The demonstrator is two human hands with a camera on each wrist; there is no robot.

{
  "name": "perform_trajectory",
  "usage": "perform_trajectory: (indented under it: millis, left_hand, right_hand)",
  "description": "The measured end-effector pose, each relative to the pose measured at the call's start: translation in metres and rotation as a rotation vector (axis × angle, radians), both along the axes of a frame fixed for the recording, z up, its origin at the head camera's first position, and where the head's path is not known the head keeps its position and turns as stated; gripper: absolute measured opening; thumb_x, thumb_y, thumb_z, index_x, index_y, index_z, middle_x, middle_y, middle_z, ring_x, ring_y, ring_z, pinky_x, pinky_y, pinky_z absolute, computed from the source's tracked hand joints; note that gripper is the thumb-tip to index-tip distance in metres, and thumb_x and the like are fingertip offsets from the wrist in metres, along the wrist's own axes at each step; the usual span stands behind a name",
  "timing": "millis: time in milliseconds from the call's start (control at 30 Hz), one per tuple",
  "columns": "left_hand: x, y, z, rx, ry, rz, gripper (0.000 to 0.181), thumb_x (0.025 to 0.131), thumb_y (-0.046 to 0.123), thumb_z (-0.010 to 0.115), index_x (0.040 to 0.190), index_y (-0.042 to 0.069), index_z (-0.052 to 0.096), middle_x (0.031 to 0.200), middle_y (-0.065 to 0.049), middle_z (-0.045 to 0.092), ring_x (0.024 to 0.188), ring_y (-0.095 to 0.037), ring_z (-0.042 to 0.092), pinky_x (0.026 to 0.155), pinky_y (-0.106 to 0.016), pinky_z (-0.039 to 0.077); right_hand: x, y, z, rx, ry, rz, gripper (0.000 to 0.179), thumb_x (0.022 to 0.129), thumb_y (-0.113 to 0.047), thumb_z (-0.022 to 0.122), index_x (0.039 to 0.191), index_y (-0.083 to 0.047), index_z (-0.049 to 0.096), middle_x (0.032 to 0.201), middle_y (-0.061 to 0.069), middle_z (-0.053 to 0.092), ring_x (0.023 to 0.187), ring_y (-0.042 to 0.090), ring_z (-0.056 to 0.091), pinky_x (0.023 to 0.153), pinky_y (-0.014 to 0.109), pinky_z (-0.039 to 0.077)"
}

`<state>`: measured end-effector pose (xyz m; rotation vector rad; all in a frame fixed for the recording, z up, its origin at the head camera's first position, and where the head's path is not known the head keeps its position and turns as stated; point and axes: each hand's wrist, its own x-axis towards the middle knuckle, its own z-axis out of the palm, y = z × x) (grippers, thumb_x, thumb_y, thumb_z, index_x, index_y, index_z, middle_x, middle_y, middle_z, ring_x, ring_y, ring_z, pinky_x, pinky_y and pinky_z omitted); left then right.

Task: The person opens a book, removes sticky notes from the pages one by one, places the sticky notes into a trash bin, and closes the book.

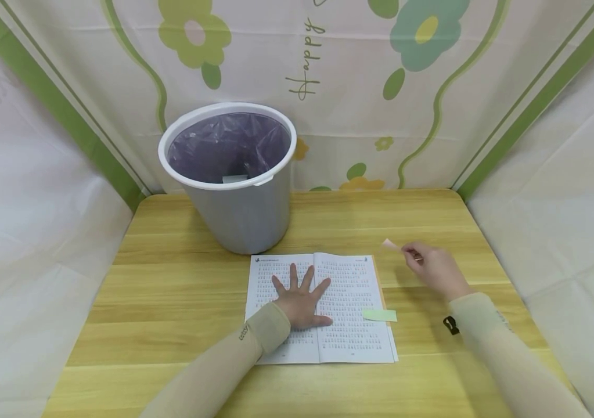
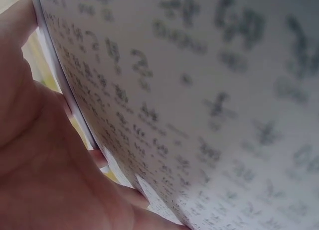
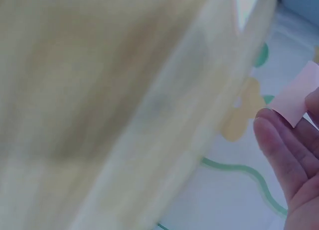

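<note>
An open book (image 1: 349, 290) with printed text lies on the wooden table. My left hand (image 1: 299, 303) rests on it with fingers spread, across the left page and the fold; in the left wrist view the palm (image 2: 55, 155) stands close over the print. A pale green sticky strip (image 1: 380, 315) lies on the right page and juts past its outer edge. To the right of the book, my right hand (image 1: 435, 270) pinches a small pink sticky note (image 1: 391, 245) between thumb and fingers. The right wrist view shows the pink note (image 3: 294, 96) held at the fingertips.
A grey trash bin (image 1: 247, 217) lined with a dark plastic bag stands on the table behind the book. A pale piece of paper (image 1: 235, 179) shows inside it. A flower-patterned cloth (image 1: 349, 116) hangs behind the table, and pale cloth walls flank both sides.
</note>
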<state>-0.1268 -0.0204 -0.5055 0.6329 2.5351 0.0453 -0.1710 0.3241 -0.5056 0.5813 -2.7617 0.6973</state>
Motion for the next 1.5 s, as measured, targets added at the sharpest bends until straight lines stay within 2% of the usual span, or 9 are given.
perform_trajectory:
  millis: [233, 467, 667, 800, 900, 1133, 1333, 1500]
  left_hand:
    - [0.001, 0.001, -0.001, -0.012, 0.03, -0.012, 0.094, 0.085, 0.079, 0.044, 0.16, 0.037, 0.008, 0.165, -0.013, -0.004, 0.143, -0.055, -0.008, 0.098, -0.083, 0.013]
    - [0.002, 0.001, 0.0, -0.004, 0.032, -0.002, 0.094, 0.085, 0.078, 0.046, 0.16, 0.036, 0.01, 0.165, -0.013, -0.002, 0.143, -0.055, -0.007, 0.098, -0.083, 0.012]
    - [0.001, 0.002, -0.006, -0.006, 0.016, 0.008, 0.094, 0.085, 0.078, 0.047, 0.16, 0.036, 0.007, 0.165, -0.014, -0.006, 0.142, -0.054, -0.012, 0.097, -0.084, 0.008]
    - [0.002, 0.002, -0.006, -0.014, 0.013, 0.004, 0.094, 0.085, 0.078, 0.045, 0.16, 0.037, 0.005, 0.165, -0.013, -0.009, 0.142, -0.054, -0.013, 0.098, -0.083, 0.008]
    - [0.003, 0.003, -0.003, -0.009, 0.03, -0.002, 0.093, 0.086, 0.077, 0.046, 0.16, 0.035, 0.009, 0.165, -0.014, -0.004, 0.143, -0.055, -0.008, 0.098, -0.083, 0.011]
    - [0.006, 0.001, 0.004, -0.005, 0.045, -0.012, 0.093, 0.086, 0.077, 0.045, 0.16, 0.033, 0.011, 0.165, -0.015, -0.001, 0.143, -0.055, -0.005, 0.099, -0.082, 0.015]
    - [0.006, 0.001, 0.003, 0.006, 0.04, -0.012, 0.093, 0.086, 0.076, 0.046, 0.16, 0.033, 0.011, 0.165, -0.015, -0.001, 0.143, -0.056, -0.006, 0.098, -0.083, 0.014]
    - [0.006, 0.0, 0.002, 0.006, 0.042, -0.013, 0.093, 0.086, 0.077, 0.046, 0.16, 0.033, 0.011, 0.165, -0.015, -0.002, 0.142, -0.056, -0.006, 0.098, -0.083, 0.013]
  right_hand:
    - [-0.009, 0.002, 0.025, -0.027, 0.157, 0.028, 0.014, 0.086, 0.006, 0.068, 0.1, 0.003, 0.069, 0.083, 0.016, 0.072, 0.067, 0.028, 0.07, 0.058, 0.039, 0.058]
    - [-0.019, -0.001, 0.049, -0.059, 0.2, 0.019, 0.014, 0.086, 0.007, 0.068, 0.099, 0.003, 0.07, 0.084, 0.016, 0.072, 0.069, 0.028, 0.071, 0.059, 0.038, 0.058]
    - [-0.031, -0.01, 0.075, -0.07, 0.272, 0.055, 0.016, 0.085, 0.008, 0.069, 0.099, 0.003, 0.071, 0.084, 0.016, 0.072, 0.067, 0.029, 0.071, 0.057, 0.041, 0.058]
    - [-0.043, -0.021, 0.096, -0.049, 0.334, 0.085, 0.016, 0.084, 0.009, 0.069, 0.098, 0.002, 0.072, 0.082, 0.015, 0.073, 0.066, 0.027, 0.071, 0.056, 0.041, 0.058]
    - [-0.051, -0.031, 0.113, -0.029, 0.378, 0.114, 0.013, 0.085, 0.007, 0.069, 0.097, 0.003, 0.072, 0.081, 0.014, 0.073, 0.065, 0.025, 0.07, 0.057, 0.04, 0.058]
    - [-0.066, -0.063, 0.158, -0.038, 0.406, 0.218, 0.01, 0.087, 0.005, 0.068, 0.097, 0.004, 0.071, 0.083, 0.014, 0.073, 0.067, 0.024, 0.071, 0.058, 0.037, 0.058]
    - [-0.082, -0.088, 0.194, -0.034, 0.489, 0.269, 0.011, 0.087, 0.006, 0.067, 0.097, 0.008, 0.071, 0.084, 0.018, 0.073, 0.068, 0.027, 0.071, 0.06, 0.039, 0.058]
    - [-0.093, -0.105, 0.218, -0.033, 0.528, 0.305, 0.012, 0.088, 0.005, 0.065, 0.098, 0.008, 0.07, 0.086, 0.017, 0.073, 0.069, 0.026, 0.071, 0.062, 0.039, 0.059]
